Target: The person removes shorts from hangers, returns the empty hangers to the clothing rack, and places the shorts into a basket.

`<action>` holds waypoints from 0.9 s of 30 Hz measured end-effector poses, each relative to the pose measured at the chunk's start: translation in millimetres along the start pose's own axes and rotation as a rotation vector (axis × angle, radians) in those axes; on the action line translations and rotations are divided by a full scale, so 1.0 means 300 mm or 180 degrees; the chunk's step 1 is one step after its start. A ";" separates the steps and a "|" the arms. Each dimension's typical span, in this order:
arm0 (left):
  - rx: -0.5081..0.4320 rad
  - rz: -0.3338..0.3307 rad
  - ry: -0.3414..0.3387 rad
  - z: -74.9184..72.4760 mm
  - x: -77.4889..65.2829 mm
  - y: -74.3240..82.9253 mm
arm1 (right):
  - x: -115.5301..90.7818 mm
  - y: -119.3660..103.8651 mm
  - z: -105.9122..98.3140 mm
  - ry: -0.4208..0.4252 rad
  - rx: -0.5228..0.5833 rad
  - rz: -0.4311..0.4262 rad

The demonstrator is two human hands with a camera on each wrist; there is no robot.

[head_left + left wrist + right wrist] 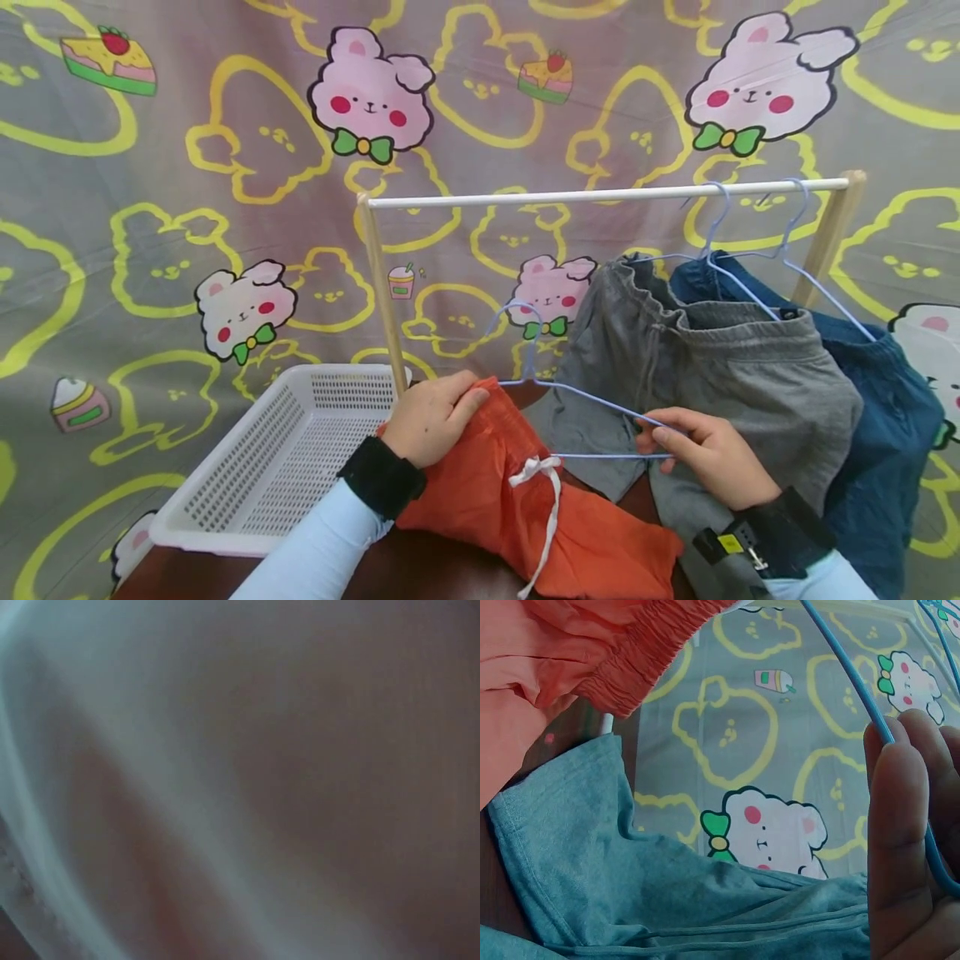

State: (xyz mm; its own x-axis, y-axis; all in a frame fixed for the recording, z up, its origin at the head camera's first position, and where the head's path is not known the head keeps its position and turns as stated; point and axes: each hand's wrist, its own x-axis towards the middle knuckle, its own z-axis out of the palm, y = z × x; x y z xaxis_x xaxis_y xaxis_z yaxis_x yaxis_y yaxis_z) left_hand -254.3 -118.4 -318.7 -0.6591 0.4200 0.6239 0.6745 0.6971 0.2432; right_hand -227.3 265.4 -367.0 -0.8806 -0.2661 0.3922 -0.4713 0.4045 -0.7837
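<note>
Orange shorts (480, 500) with a white drawstring hang from my left hand (437, 417), which grips them by the elastic waistband. A blue wire hanger (592, 396) has its left end inside that waistband. My right hand (708, 454) pinches the hanger's right end between thumb and fingers. In the right wrist view the hanger (855, 682) runs across my thumb and fingers, and the orange shorts (570, 660) fill the upper left. Blurred cloth covers the whole left wrist view.
A clothes rack with a white rail (600, 197) stands behind. Grey shorts (712, 367) and blue shorts (877, 392) hang on its right side, close behind my right hand. A white plastic basket (225, 467) sits at the left on the brown table (405, 575). A patterned curtain (480, 75) forms the backdrop.
</note>
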 end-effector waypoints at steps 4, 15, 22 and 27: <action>-0.0033 0.0016 -0.0044 0.002 -0.001 -0.004 | 0.002 -0.007 -0.001 0.0041 -0.0042 0.0050; -0.0156 0.0013 -0.0175 -0.004 -0.009 -0.021 | 0.001 -0.023 -0.020 0.0190 -0.0264 -0.0099; -0.0203 -0.0046 -0.0215 -0.011 -0.023 -0.040 | -0.003 -0.028 -0.037 0.0219 -0.0225 -0.0070; -0.0186 -0.0170 -0.0274 -0.014 -0.036 -0.052 | -0.007 -0.032 -0.050 0.0231 -0.0266 -0.0069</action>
State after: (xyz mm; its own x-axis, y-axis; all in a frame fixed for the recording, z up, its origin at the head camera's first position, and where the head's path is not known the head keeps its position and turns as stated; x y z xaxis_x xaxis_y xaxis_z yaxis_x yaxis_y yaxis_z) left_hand -256.4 -136.2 -326.2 -0.7191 0.4332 0.5433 0.6542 0.6858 0.3190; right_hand -221.7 275.0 -353.1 -0.8700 -0.2128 0.4448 -0.4901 0.4717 -0.7330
